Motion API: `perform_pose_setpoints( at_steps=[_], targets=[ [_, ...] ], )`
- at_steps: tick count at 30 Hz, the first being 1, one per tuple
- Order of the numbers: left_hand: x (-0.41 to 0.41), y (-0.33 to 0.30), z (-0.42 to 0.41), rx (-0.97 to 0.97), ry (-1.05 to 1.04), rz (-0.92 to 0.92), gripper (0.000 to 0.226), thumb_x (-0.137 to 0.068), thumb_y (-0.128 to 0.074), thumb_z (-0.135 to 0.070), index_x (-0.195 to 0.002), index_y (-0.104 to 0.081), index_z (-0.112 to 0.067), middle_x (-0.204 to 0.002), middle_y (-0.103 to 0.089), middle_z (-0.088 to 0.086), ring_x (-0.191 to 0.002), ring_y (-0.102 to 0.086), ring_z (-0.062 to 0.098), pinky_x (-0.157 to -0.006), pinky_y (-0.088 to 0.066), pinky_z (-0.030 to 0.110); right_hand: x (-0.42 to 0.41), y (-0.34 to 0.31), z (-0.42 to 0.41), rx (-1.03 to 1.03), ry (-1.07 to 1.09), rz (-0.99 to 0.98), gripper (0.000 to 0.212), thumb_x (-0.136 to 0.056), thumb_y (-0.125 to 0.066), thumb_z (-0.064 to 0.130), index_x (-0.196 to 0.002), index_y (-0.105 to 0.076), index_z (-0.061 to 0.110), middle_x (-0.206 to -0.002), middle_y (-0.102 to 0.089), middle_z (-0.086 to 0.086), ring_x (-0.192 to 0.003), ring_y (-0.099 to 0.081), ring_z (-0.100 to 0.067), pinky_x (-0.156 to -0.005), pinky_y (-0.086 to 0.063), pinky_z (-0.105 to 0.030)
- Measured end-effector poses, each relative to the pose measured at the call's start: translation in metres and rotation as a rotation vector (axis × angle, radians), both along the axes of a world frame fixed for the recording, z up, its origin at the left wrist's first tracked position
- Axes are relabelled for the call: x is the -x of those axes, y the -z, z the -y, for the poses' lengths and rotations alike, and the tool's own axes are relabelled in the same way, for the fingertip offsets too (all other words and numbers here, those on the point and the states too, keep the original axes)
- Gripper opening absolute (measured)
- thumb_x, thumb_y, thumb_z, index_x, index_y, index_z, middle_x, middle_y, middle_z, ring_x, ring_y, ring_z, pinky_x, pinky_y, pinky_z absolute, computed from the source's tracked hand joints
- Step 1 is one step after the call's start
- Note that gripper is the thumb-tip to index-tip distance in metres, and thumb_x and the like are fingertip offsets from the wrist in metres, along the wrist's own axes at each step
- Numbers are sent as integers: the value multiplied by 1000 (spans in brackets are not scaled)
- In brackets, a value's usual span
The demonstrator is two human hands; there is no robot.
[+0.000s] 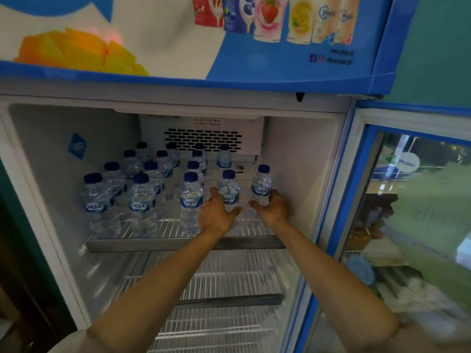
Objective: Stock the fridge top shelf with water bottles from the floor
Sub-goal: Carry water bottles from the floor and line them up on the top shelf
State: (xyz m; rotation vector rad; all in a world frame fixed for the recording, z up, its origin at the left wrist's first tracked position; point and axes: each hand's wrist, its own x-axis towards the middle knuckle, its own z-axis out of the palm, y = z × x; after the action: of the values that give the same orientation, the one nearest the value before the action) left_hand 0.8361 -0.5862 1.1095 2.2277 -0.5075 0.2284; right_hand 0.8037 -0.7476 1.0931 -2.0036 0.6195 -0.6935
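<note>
Two bottles are being set at the right of the top shelf [163,226]: the left hand [216,215] is curled round one water bottle [228,189], the right hand [274,207] round another [261,186]. Rows of stocked bottles [141,200] fill the left and back; the right side is judged part-filled. Behind, a vent [202,140]; nothing blocks placement.

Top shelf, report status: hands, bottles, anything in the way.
Left hand grips one bottle, right hand grips another bottle. Both upright at top shelf right side. Stocked bottles crowd left; right side free.
</note>
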Motion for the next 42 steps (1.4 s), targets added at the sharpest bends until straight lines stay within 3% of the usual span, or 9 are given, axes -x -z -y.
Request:
perform_pose_setpoints(
  at_steps=[9, 11, 15, 18, 23, 26, 28, 32, 42],
  targets=[
    [5, 14, -1, -22, -26, 4, 71, -75, -79, -41, -123, -41, -7, -125, -60, 15, -110, -59, 34, -87, -51, 41, -10, 4, 4, -23, 5, -19, 65, -79, -81, 35, -133, -52, 16, -129, -62, -6, -115, -62, -27, -90, -50, -30],
    [6, 16, -2, -57, -26, -23, 72, -75, -80, -39, -125, -40, -6, -125, -59, 16, -111, -59, 34, -90, -51, 40, -9, -1, -2, 25, 64, 85, 65, -76, -82, 37, -131, -51, 18, -127, -58, -5, -112, -60, -23, -87, -50, -26],
    [7, 24, -7, -94, -34, -33, 63, -77, -78, -39, -121, -48, -5, -116, -63, 15, -104, -62, 32, -86, -54, 38, 4, -33, -27, 207, 134, 493, 53, -84, -77, 23, -129, -49, 17, -126, -43, 3, -105, -45, 0, -78, -36, 3],
    [8, 27, -15, -116, -22, -15, 49, -79, -76, -39, -108, -53, -7, -99, -63, 6, -92, -63, 24, -76, -54, 33, 8, -59, -40, 325, 31, 602, 44, -88, -73, 23, -126, -50, 20, -128, -45, 3, -107, -50, -5, -81, -43, -4],
    [2, 33, -40, -165, 49, 113, 49, -77, -71, -55, -82, -55, -9, -74, -62, 3, -69, -60, 19, -59, -43, 28, 2, -74, -49, 356, -214, 489, 35, -89, -70, 42, -116, -55, 26, -113, -58, 9, -98, -58, -4, -79, -58, -34],
    [-3, 36, -53, -157, 163, 164, 54, -79, -69, -56, -93, -66, -4, -82, -70, 8, -73, -64, 18, -68, -54, 33, -4, -67, -53, 294, -329, 211, 74, -74, -72, 68, -131, -49, 28, -126, -55, 10, -107, -57, -7, -88, -54, -31],
    [-5, 39, -60, -177, 244, 173, 56, -80, -67, -58, -104, -68, -7, -94, -72, 6, -82, -65, 13, -73, -51, 23, -8, -62, -52, 243, -417, -10, 99, -60, -74, 77, -140, -42, 29, -139, -51, 8, -120, -54, -12, -98, -50, -34],
    [-9, 43, -69, -186, 349, 154, 65, -77, -67, -61, -118, -67, -11, -114, -70, 3, -101, -66, 11, -88, -52, 21, -21, -63, -42, 363, -503, -312, 97, -65, -86, 56, -145, -41, 24, -141, -51, 6, -127, -51, -16, -98, -43, -26],
    [-12, 49, -72, -153, 343, 262, 68, -77, -59, -70, -117, -67, -16, -115, -70, -1, -102, -65, 10, -90, -54, 29, -106, -69, -40, 253, -254, -153, 98, -66, -89, 43, -145, -40, 12, -142, -51, -9, -129, -50, -29, -105, -45, -39]
  ],
)
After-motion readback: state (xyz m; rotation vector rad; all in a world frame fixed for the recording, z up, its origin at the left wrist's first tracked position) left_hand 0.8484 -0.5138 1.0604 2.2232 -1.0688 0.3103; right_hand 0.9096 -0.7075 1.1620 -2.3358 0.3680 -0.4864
